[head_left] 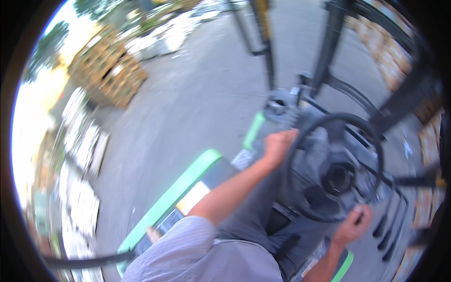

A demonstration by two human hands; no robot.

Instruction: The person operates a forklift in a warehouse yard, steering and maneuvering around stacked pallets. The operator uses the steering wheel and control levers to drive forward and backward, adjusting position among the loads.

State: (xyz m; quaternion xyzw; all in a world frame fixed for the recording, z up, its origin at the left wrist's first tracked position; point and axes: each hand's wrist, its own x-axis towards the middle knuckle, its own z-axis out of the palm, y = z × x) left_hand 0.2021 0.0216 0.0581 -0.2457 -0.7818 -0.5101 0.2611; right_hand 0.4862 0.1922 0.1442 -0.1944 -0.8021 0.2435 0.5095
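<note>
A black steering wheel (381, 160) stands in front of me at the right of the view. My left hand (280, 146) is closed at the upper left of its rim, the arm stretched across. At the lower right of the rim, my right hand (353, 224) is curled shut with its fingertips against the wheel. Motion blur and the fingers hide exactly how each hand grips. Left of the wheel is a grey control console (277, 107). Several black levers (391, 230) rise to the right of my right hand.
Dark mast posts (329, 47) of the vehicle stand ahead. A green-edged body panel (174, 197) runs along my left. Stacked wooden pallets (109, 68) and pale bundled sheets (82, 141) line the left of the grey pavement (188, 94). Wrapped stacks (383, 49) stand at the right.
</note>
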